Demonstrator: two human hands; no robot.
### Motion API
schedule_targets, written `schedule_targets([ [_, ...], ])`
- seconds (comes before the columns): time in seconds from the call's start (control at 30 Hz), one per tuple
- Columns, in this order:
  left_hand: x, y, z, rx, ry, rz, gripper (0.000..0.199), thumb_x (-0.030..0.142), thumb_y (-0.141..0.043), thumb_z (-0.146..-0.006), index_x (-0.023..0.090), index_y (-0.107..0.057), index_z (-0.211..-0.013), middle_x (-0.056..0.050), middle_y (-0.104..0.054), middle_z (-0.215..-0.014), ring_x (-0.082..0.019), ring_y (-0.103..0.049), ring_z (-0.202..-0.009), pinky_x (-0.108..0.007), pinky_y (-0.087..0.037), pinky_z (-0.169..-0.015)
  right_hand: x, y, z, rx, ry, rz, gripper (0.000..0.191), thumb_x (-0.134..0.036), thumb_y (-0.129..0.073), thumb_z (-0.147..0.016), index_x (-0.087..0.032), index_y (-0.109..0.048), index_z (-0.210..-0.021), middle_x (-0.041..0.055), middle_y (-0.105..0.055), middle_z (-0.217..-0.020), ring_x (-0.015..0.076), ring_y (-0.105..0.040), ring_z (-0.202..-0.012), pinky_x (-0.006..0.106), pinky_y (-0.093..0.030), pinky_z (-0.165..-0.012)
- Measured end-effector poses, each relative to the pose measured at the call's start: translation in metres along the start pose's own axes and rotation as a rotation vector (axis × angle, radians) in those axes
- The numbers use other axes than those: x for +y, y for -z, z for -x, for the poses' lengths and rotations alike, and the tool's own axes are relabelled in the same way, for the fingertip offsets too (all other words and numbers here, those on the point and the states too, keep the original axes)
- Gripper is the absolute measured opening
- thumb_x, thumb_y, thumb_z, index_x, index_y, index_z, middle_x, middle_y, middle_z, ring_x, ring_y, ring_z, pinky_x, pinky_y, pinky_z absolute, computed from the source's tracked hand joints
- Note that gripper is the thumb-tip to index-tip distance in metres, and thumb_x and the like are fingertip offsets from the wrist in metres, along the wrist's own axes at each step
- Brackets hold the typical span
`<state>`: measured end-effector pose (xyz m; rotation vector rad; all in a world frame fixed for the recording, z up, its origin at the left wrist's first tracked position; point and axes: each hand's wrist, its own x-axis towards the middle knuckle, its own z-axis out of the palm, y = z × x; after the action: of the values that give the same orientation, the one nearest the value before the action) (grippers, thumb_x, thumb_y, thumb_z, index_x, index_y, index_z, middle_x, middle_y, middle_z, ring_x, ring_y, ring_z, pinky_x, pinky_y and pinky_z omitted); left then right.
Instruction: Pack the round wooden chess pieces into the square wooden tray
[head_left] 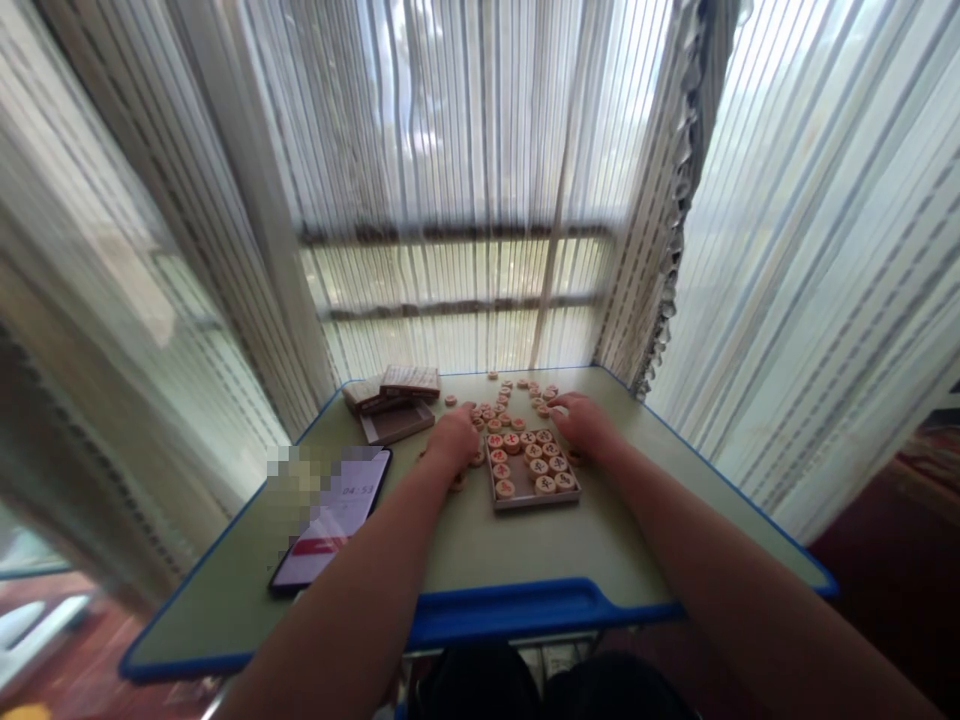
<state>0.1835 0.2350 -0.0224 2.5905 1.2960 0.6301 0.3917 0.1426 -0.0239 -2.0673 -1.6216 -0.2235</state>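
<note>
A shallow open box (534,499) stands on the table with round wooden Chinese chess pieces (511,441) in it, marked with red and dark characters. Part of its floor shows bare in the middle. To the left of the box, my left hand (454,438) reaches over loose pieces; its fingers are mostly hidden behind the hand. My right hand (585,424) is beyond the box's right side, fingers stretched towards loose pieces (543,409) and seemingly touching one. More loose chess pieces (495,414) lie scattered behind the box. A few sit partly hidden under my left wrist.
At the back left, an empty tray-like box (397,424) lies with flat boxes (409,380) stacked partly on it. A phone (330,530) showing a timer lies left of my left forearm. The green table (525,560) has a blue rim. Striped curtains (465,200) hang behind.
</note>
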Motion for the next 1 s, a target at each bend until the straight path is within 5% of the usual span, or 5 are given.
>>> schedule_targets([
  [0.17,-0.0003,-0.0012,0.0008,-0.034,-0.161,-0.022,0.043,0.009,-0.042,-0.075,0.018,-0.059,-0.113,-0.007,-0.059,-0.118,-0.018,-0.053,-0.107,-0.025,-0.039,-0.093,0.0026,0.0000,-0.0001,0.006,0.020,0.010,0.028,-0.028,-0.046,-0.082,-0.017,-0.068,-0.096,0.0106,-0.064,-0.107,0.0219,-0.055,-0.104,0.035,-0.037,-0.095],
  [0.47,-0.0003,-0.0015,0.0029,0.012,-0.152,-0.078,0.040,0.011,-0.040,-0.077,0.018,-0.061,-0.110,-0.011,-0.060,-0.106,-0.019,-0.056,-0.096,-0.027,-0.044,-0.086,0.0050,-0.0005,-0.0012,0.009,-0.015,-0.012,0.026,-0.029,-0.048,-0.080,-0.018,-0.069,-0.093,0.0100,-0.064,-0.104,0.0222,-0.056,-0.101,0.034,-0.039,-0.092],
  [1.0,0.0021,0.0082,0.0035,0.005,0.091,-0.106,0.026,0.021,-0.043,-0.079,0.020,-0.066,-0.092,-0.011,-0.067,-0.091,-0.023,-0.061,-0.088,-0.033,-0.046,-0.076,-0.0013,0.0079,0.0007,0.036,-0.024,0.016,0.026,-0.030,-0.049,-0.078,-0.019,-0.070,-0.090,0.0072,-0.066,-0.101,0.0187,-0.057,-0.097,0.029,-0.038,-0.091],
])
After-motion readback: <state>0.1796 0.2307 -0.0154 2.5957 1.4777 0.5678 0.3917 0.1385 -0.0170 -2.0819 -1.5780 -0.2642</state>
